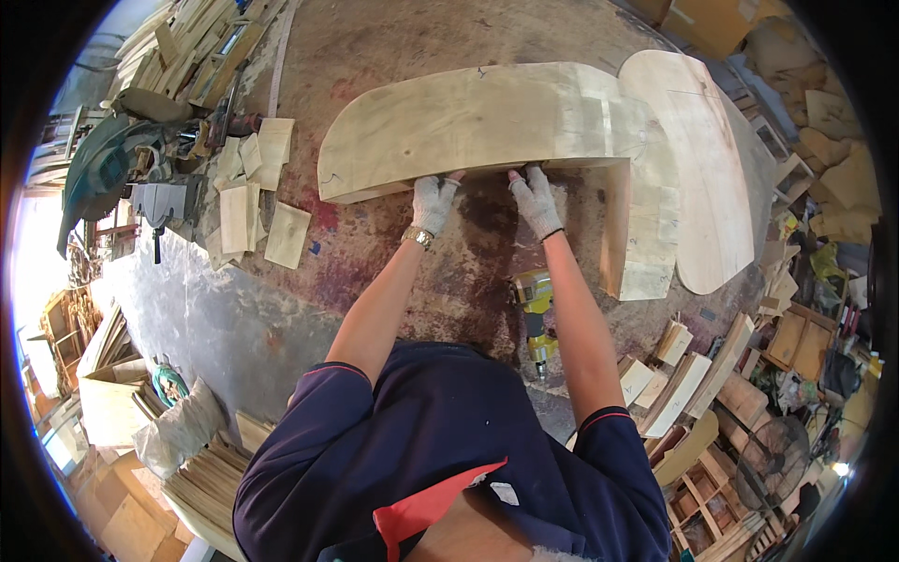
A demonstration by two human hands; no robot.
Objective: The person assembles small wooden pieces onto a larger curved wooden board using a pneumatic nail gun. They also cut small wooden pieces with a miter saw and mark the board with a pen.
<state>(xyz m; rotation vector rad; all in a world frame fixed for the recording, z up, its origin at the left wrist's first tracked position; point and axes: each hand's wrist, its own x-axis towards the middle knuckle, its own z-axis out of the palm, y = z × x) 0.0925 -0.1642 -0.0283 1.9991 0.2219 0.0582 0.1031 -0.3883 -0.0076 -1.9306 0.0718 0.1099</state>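
A large L-shaped plywood frame with rounded corners lies on the worktable ahead of me, its thick side wall showing along the near edge. Both hands wear white knit gloves with bare fingertips. My left hand grips the near edge of the frame left of its middle. A little to the right, my right hand holds the same edge. Most fingers of both hands are hidden beneath the panel. Beside my right forearm lies a yellow-green cordless drill, its bit pointing toward me. A pale rounded board adjoins the frame's right side.
Several thin wood offcuts lie on the stained worktable at left, next to a mitre saw. Stacked boards stand at the far left. Wood blocks and a fan crowd the lower right.
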